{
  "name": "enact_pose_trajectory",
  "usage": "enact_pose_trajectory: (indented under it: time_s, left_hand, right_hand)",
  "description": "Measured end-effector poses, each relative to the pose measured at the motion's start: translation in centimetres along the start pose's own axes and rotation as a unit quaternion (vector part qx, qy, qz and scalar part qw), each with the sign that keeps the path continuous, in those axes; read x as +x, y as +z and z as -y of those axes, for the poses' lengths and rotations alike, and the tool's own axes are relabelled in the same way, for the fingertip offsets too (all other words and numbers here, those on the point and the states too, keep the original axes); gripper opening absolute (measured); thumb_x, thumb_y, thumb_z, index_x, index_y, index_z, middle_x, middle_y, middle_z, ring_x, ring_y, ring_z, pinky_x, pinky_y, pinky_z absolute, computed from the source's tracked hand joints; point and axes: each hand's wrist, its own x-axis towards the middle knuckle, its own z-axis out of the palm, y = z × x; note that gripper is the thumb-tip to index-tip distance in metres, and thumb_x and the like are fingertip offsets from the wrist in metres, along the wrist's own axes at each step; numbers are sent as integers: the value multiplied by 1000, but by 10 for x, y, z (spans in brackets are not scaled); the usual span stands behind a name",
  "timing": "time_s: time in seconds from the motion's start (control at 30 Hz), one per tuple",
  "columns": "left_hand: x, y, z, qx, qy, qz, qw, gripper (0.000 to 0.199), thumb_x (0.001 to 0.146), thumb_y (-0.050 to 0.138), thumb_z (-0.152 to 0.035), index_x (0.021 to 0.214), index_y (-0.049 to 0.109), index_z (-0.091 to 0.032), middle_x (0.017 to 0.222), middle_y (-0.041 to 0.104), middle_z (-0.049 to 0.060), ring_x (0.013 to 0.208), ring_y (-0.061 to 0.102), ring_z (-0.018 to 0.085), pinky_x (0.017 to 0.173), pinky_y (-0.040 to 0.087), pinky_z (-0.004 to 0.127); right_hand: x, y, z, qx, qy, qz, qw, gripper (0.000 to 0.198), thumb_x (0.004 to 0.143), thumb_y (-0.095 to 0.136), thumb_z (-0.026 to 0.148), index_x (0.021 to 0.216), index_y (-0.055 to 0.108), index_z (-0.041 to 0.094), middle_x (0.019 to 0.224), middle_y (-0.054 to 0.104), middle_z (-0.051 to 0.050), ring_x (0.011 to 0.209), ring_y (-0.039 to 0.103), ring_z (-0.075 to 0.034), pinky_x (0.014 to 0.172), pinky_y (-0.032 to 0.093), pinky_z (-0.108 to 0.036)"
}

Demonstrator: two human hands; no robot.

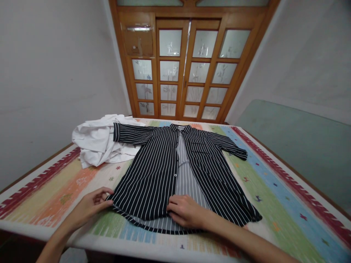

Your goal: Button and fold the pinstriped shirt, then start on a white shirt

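Note:
A black shirt with white stripes (153, 171) lies face up on the table, collar at the far end and hem toward me. Its front hangs unbuttoned, and the paler inside of the back shows through the gap. My left hand (93, 204) pinches the shirt's lower left corner, where the side seam meets the hem. Closed over the bottom of the left front panel, near the button edge, is my right hand (188, 211). Both sleeves stretch outward; the left one rests partly over a white garment.
Crumpled white clothing (95, 140) lies at the table's far left. A patterned, multicoloured cloth (276, 204) covers the table. Wooden doors with glass panes (189, 69) stand behind it. A pale green board (298, 146) leans along the right wall.

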Motion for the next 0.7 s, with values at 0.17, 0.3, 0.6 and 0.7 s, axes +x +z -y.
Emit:
enact_pose_trajectory:
  time_s: [0.17, 0.3, 0.6, 0.7]
  left_hand:
    - [-3, 0, 2, 27, 2, 28, 999, 52, 61, 70, -63, 86, 68, -18, 62, 55, -1, 63, 56, 17, 58, 47, 24]
    - [-4, 4, 4, 89, 26, 35, 995, 46, 66, 66, -59, 91, 69, -20, 66, 59, 0, 63, 57, 17, 58, 47, 24]
    - [3, 12, 10, 166, 112, 29, 979, 31, 77, 57, -50, 83, 73, -24, 78, 67, 4, 70, 61, 19, 66, 50, 27]
    - [5, 11, 11, 168, 133, 22, 977, 31, 80, 54, -49, 79, 71, -24, 79, 67, 4, 75, 63, 20, 72, 50, 28]
  right_hand:
    - [4, -3, 5, 4, -12, -68, 998, 20, 87, 46, 9, 102, 57, 15, 89, 59, -6, 77, 54, -16, 63, 41, -26]
    - [3, -7, 6, 5, -3, -57, 998, 34, 84, 45, 6, 116, 53, 14, 94, 59, -7, 80, 54, -17, 65, 44, -26]
    - [-1, 10, -3, 73, -21, -58, 995, 34, 78, 49, -1, 107, 58, 15, 102, 55, -9, 92, 52, -18, 79, 48, -28]
    - [1, 12, -3, 92, -25, -96, 991, 35, 76, 49, -2, 106, 58, 15, 103, 54, -10, 94, 51, -19, 79, 49, -31]
